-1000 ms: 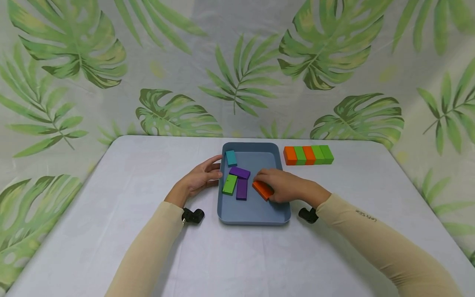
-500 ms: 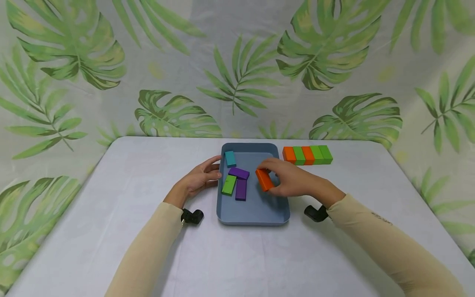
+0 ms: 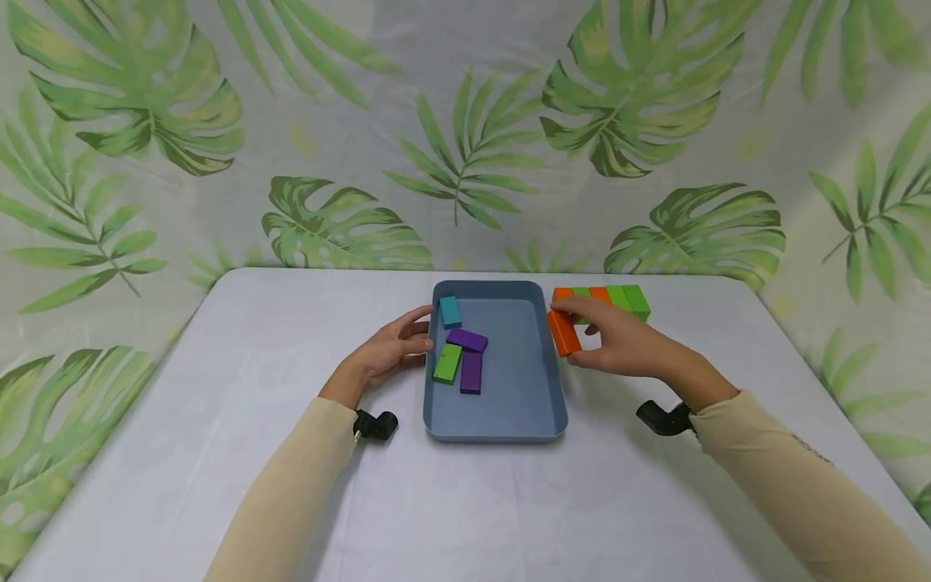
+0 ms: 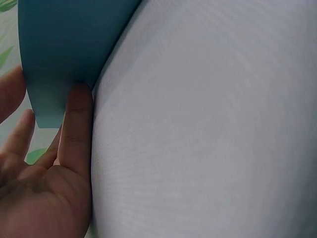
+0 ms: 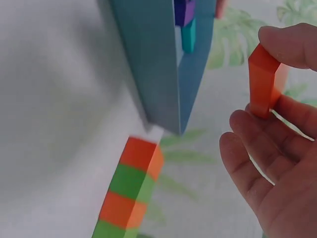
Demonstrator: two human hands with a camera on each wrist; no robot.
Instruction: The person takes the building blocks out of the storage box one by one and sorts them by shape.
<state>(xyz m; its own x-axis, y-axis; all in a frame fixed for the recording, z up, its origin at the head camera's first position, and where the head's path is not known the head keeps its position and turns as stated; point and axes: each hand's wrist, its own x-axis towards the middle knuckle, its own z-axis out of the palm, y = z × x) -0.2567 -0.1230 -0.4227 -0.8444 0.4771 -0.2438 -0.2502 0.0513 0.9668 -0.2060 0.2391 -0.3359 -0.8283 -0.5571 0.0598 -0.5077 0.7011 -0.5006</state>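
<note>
My right hand (image 3: pixel 614 339) pinches an orange block (image 3: pixel 563 332) between thumb and fingers, just right of the blue tray (image 3: pixel 509 420) and in front of a row of orange and green blocks (image 3: pixel 629 297). The right wrist view shows the same orange block (image 5: pixel 262 82) held above that row (image 5: pixel 130 191). My left hand (image 3: pixel 393 346) rests with straight fingers against the tray's left wall, and its fingers (image 4: pixel 77 124) touch the tray wall (image 4: pixel 64 44). Inside the tray lie a teal block (image 3: pixel 449 310), two purple blocks (image 3: pixel 469 339) and a green block (image 3: pixel 448 362).
The tray sits mid-table on a white cloth (image 3: pixel 291 339). A leaf-patterned backdrop (image 3: pixel 465 129) rises behind the table's far edge. Black wrist-camera mounts (image 3: pixel 377 423) show at both wrists.
My right hand lifted the orange block out of the tray and carried it right, over the tray's right wall, toward the row of blocks. The left hand stayed put.
</note>
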